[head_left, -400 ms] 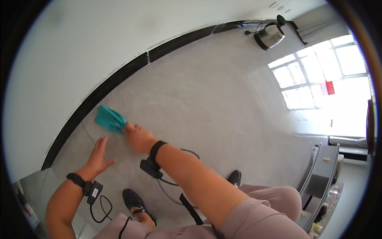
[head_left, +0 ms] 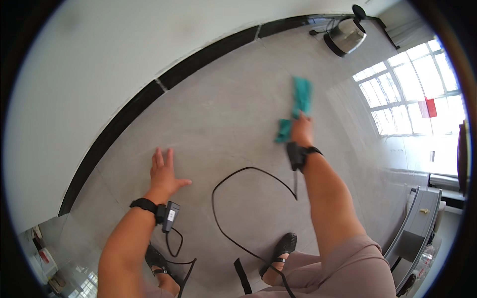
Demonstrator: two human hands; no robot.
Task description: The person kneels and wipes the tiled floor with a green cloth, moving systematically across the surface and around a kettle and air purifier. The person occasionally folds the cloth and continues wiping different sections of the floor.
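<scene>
A teal cloth (head_left: 302, 94), smeared a little by motion, is gripped in my right hand (head_left: 302, 130) low over the grey tiled floor (head_left: 238, 119). One part of the cloth reaches out beyond the fingers, and another sticks out on the left side of the hand. To the left, my left hand (head_left: 165, 174) has its fingers spread and its thumb out, with nothing in it; it is at or close above the floor. Each wrist wears a black strap with a small dark device and a cable.
A metal kettle (head_left: 347, 36) with its lid up stands at the far right by the black skirting (head_left: 208, 57) of the white wall. A long black cable (head_left: 214, 198) loops between my arms. My dark shoes (head_left: 285, 246) are below. A grey metal rack (head_left: 420, 223) stands at the right.
My right hand has swept the teal cloth from near the skirting at left across to the right. My left hand has shifted right and a little farther out, fingers spread. The view has shifted slightly.
</scene>
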